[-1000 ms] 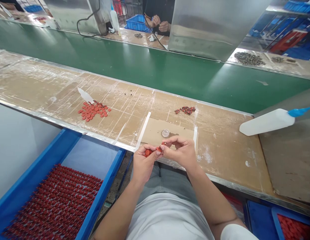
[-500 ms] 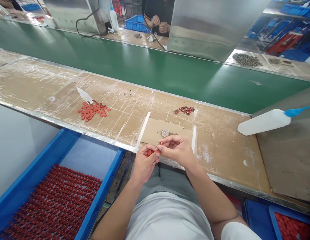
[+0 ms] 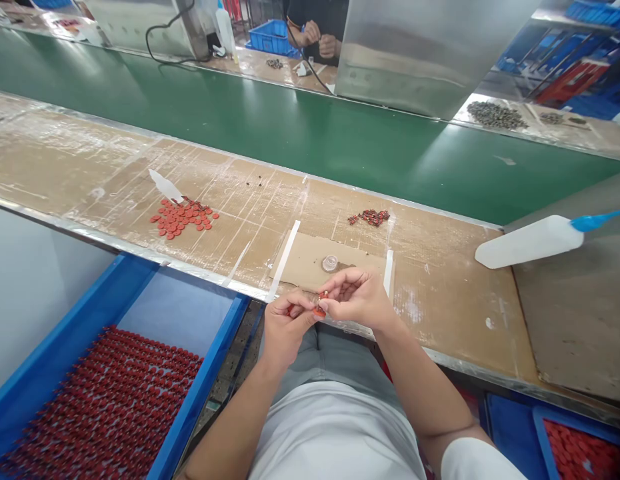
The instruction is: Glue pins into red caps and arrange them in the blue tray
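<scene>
My left hand (image 3: 286,325) is closed, pinching a red disc (image 3: 319,311) at its fingertips; a bit more red shows between its curled fingers. Against that disc, my right hand (image 3: 357,298) pinches a small red-and-dark part (image 3: 323,295), its fingers closed. Both hands meet at the table's front edge. Just beyond them a small clear round cup (image 3: 330,263) stands on a taped cardboard sheet (image 3: 304,257). A pile of red discs (image 3: 177,219) lies to the left, and a small heap of red-and-dark parts (image 3: 373,217) lies farther back.
A white bottle with a blue nozzle (image 3: 530,243) leans at the right. A blue tray (image 3: 221,353) at lower left holds rows of red pieces. Beyond the table runs a green belt (image 3: 270,123); across it a co-worker's hands (image 3: 320,40) show. A white pointed strip (image 3: 165,185) touches the disc pile.
The red disc now shows flat at my left fingertips, below the right hand's part. My left hand has shifted slightly left, and its fingers cover more of the other red pieces.
</scene>
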The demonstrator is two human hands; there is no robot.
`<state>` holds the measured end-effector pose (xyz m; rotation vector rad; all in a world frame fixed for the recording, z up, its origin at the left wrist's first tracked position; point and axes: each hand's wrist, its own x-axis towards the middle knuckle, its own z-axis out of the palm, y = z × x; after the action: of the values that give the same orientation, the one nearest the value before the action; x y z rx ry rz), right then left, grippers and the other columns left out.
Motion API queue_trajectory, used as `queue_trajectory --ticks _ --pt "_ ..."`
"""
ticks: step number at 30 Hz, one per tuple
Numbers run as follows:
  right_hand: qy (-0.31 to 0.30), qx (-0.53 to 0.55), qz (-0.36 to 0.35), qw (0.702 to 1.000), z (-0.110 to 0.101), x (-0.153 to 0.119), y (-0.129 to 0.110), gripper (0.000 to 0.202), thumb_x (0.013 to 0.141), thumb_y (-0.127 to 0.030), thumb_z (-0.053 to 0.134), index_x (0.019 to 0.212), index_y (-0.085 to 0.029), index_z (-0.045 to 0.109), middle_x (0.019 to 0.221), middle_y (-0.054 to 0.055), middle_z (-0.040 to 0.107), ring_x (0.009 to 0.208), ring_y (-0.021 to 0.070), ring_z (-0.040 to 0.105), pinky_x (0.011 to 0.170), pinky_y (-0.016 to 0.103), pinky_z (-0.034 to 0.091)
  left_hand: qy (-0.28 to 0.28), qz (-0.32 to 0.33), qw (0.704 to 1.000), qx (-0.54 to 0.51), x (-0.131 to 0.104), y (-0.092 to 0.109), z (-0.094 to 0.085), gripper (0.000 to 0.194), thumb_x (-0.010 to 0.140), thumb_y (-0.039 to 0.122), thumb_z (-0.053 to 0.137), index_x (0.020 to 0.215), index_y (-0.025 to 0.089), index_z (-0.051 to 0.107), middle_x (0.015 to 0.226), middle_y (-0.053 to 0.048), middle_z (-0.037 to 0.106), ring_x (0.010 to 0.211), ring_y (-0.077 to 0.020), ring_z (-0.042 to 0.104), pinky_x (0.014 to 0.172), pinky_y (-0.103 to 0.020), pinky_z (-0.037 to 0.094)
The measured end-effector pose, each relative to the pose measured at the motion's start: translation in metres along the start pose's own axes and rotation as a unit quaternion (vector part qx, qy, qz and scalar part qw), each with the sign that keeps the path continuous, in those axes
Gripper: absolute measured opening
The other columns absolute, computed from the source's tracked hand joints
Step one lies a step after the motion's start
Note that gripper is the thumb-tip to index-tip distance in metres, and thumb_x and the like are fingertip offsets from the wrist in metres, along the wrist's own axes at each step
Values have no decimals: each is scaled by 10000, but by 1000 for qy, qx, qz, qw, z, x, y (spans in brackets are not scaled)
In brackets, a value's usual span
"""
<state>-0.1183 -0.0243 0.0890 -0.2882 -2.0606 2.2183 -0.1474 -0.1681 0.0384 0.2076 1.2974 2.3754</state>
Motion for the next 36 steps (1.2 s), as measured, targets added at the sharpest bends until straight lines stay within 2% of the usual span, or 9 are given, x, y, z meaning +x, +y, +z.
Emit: queue_trajectory --ticks 7,16,21,26,30,32,36 --pt "-12 -27 -52 998 -1 -5 2 158 557 -144 757 701 -164 694 545 -7 667 451 96 602 401 151 468 0 48 998 50 -6 3 1 161 574 174 826 649 228 694 565 63 341 563 -77 395 590 -243 386" --pt "-12 -43 -64 997 -5 -14 0 157 541 -126 739 688 -149 686 521 -2 662 422 96 597 370 136 453 -36 80 994 69 -11 2 0 143 603 201 818 684 221 702 575 59 350 546 -75 390 523 -235 339" --pt "19 -43 -81 996 -4 -17 -4 151 560 -142 759 703 -154 711 543 8 681 442 109 622 377 138 480 -34 98 991 85 -10 4 1 170 598 146 813 710 218 708 588 60 353 554 -73 391 520 -235 335" --pt "67 3 -91 994 1 -20 -6 171 549 -117 781 702 -163 722 551 17 691 427 117 625 390 155 510 -29 105 989 99 -9 7 3 206 621 110 790 769 243 738 584 62 339 571 -76 403 546 -241 361" --pt "127 26 -108 986 7 -23 -2 208 529 -101 798 710 -174 727 610 32 719 482 146 664 433 182 554 -5 116 987 113 -12 6 6 230 666 128 762 859 252 757 574 61 340 576 -73 386 558 -238 362" --pt "149 20 -121 981 10 -24 0 203 549 -105 791 729 -179 732 636 36 728 515 157 680 464 197 573 18 101 989 104 -13 4 8 253 676 137 757 903 249 751 571 68 311 557 -63 350 550 -231 344" --pt "158 1 -144 977 13 -24 1 191 576 -118 784 749 -181 734 649 37 732 532 166 688 480 212 583 59 75 994 47 -12 3 11 161 663 133 765 786 230 726 560 79 283 541 -51 324 567 -224 348"
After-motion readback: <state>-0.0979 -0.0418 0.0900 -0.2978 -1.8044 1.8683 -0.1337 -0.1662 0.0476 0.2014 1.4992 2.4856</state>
